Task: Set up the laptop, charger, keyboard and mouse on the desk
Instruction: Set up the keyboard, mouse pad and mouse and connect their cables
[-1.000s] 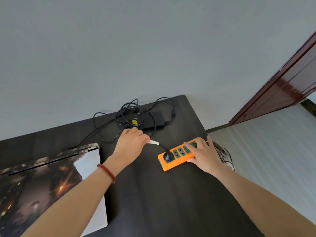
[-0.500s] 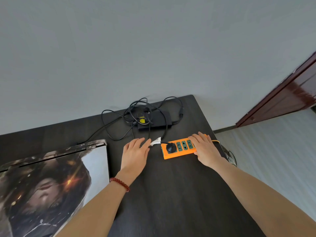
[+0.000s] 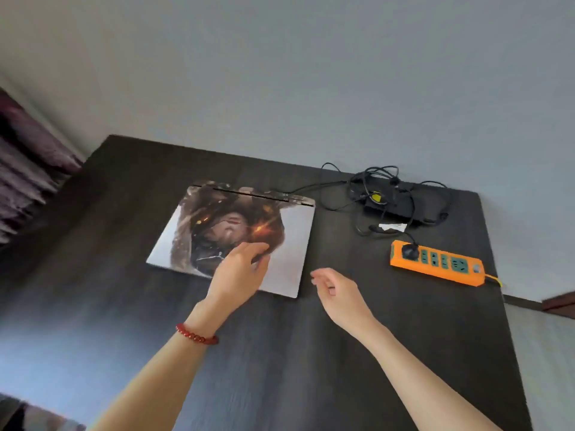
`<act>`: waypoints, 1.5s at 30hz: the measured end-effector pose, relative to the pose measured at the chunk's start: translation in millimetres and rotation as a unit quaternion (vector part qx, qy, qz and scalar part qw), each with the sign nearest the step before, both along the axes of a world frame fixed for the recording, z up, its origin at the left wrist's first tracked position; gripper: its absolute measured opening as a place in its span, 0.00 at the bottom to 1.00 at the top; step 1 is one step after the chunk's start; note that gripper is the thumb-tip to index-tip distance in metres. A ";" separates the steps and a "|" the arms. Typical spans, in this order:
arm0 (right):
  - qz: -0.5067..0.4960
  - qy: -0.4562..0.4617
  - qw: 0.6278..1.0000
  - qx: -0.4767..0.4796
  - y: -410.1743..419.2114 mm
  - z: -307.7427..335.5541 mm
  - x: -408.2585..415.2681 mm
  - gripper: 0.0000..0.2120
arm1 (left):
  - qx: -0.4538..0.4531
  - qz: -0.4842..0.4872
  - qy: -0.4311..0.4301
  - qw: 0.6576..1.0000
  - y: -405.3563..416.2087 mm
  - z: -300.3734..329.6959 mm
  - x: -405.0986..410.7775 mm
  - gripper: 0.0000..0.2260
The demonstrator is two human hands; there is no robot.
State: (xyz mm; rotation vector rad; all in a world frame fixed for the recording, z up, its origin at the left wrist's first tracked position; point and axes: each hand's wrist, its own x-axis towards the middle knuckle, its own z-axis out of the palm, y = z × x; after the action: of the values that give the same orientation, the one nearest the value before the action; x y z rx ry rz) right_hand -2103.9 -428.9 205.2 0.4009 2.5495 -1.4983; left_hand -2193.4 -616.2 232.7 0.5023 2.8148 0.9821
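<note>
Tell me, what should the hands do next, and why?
Probably lift the laptop lid open. It lies closed on the desk, the charger is already plugged into the orange power strip, and the left hand hovers over the lid while the right hand waits empty beside it.

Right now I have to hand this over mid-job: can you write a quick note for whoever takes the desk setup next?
Left hand: open, empty, over the closed laptop.
Right hand: open, empty, above the desk beside the laptop.
Charger brick and tangled cable at the back right; its plug sits in the orange power strip.
Done: charger plugged into the strip.
Left: open the laptop, set out keyboard and mouse; neither is in view.
</note>
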 end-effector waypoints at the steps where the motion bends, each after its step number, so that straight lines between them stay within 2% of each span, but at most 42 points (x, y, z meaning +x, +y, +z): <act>1: 0.040 -0.015 0.999 -0.014 -29.3 -2.7 -1.3 0.12 | 0.014 0.052 -0.007 0.999 -32.4 -0.4 12.9 0.13; 6: 0.187 -0.063 0.980 -0.018 -161.2 -3.4 13.1 0.12 | 0.033 0.244 -0.033 0.969 -180.6 -12.3 85.8 0.10; 9: 0.230 -0.052 0.972 -0.003 -234.0 1.7 19.4 0.11 | 0.034 0.316 -0.028 0.948 -259.3 -15.7 122.3 0.09; 14: 0.327 -0.042 0.944 -0.002 -409.0 1.0 51.1 0.11 | 0.060 0.417 -0.029 0.906 -418.6 -16.4 211.2 0.09; 18: 0.417 -0.078 0.906 0.005 -542.4 -12.3 97.4 0.12 | 0.046 0.512 -0.074 0.854 -538.4 -32.0 302.2 0.10; 24: 0.466 -0.098 0.877 0.067 -661.1 -40.9 111.7 0.13 | 0.073 0.605 -0.160 0.777 -636.0 -79.5 380.3 0.13; 27: 0.458 -0.099 0.879 0.092 -702.0 -63.3 90.8 0.16 | 0.091 0.627 -0.195 0.749 -661.1 -110.4 372.7 0.16; 32: 0.425 -0.097 0.890 0.135 -765.6 -120.2 44.0 0.20 | 0.111 0.633 -0.208 0.738 -689.8 -165.3 315.7 0.24; 36: 0.423 -0.112 0.885 0.157 -813.2 -178.0 2.4 0.26 | 0.088 0.659 -0.233 0.710 -717.5 -216.9 252.0 0.37; 41: 0.422 -0.158 0.878 0.161 -866.0 -250.7 -44.9 0.35 | 0.100 0.681 -0.343 0.639 -742.9 -299.6 189.5 0.52; 45: 0.409 -0.195 0.876 0.163 -887.1 -281.8 -66.0 0.37 | 0.104 0.699 -0.361 0.608 -746.7 -330.4 169.2 0.53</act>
State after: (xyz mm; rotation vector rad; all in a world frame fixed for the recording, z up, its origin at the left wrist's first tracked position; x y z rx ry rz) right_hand -2169.9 -1316.0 -76.5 -0.3028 2.1768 -0.6052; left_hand -2024.2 -1362.9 -97.7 -1.9189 1.8218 1.1493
